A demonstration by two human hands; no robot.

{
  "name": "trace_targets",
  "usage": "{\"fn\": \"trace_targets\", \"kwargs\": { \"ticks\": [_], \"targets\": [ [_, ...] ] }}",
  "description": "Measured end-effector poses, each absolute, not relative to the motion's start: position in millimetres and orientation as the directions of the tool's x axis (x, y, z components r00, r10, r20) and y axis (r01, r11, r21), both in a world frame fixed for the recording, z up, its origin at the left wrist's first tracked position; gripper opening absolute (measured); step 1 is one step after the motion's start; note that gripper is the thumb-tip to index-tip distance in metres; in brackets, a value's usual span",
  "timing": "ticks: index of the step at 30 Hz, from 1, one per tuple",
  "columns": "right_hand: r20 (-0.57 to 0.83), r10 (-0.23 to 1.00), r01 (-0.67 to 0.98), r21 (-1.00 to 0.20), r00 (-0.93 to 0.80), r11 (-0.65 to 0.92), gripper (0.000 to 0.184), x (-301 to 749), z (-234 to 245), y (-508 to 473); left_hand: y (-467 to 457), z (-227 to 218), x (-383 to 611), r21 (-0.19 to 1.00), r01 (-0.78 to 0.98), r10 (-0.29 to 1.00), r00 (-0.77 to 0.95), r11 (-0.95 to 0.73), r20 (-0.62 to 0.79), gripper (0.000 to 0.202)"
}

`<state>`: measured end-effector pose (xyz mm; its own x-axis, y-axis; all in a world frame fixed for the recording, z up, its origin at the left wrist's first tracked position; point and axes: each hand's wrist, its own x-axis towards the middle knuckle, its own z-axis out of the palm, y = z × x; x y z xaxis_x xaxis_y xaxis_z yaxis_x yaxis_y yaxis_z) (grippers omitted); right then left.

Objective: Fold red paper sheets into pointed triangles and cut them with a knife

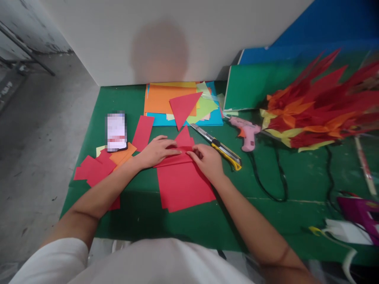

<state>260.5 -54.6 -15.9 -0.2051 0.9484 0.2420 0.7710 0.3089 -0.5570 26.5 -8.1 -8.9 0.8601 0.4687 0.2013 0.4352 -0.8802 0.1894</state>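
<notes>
A folded piece of red paper (171, 160) lies over a stack of larger red sheets (186, 187) on the green table. My left hand (156, 152) is closed on the left part of the folded piece, thumb along the fold and fingers beyond it. On its right side, my right hand (209, 159) pinches the same paper between thumb and bent fingers. A red pointed piece (184, 136) sticks out just beyond my fingertips. The yellow utility knife (217, 146) rests beside my right hand, its blade end towards the back.
Beyond my hands, a red triangle (185, 107) tops a pile of coloured paper (166, 98). Left are a phone (116, 132), a red strip (143, 132) and paper scraps (97, 167). Right are a pink glue gun (245, 132) with a black cord and a red-orange paper flame shape (319, 106).
</notes>
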Motion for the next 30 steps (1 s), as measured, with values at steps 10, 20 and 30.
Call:
{"fn": "trace_targets", "kwargs": {
  "ticks": [10, 20, 30],
  "targets": [
    [0.230, 0.950, 0.768, -0.563, -0.211, 0.306, 0.035, 260.3, -15.8, -56.9, -8.6, -6.3, 28.4, 0.256, 0.471, 0.513, 0.847, -0.844, 0.135, 0.046],
    [0.216, 0.948, 0.766, -0.560, -0.234, 0.317, 0.038, 261.0, -17.3, -55.5, -10.2, 19.0, 41.4, 0.337, 0.566, 0.606, 0.796, -0.752, 0.014, 0.046],
    [0.233, 0.939, 0.782, -0.523, -0.253, 0.340, 0.038, 260.3, -14.6, -58.5, -19.6, 1.1, 42.2, 0.420, 0.584, 0.672, 0.735, -0.695, 0.088, 0.029]
  ]
}}
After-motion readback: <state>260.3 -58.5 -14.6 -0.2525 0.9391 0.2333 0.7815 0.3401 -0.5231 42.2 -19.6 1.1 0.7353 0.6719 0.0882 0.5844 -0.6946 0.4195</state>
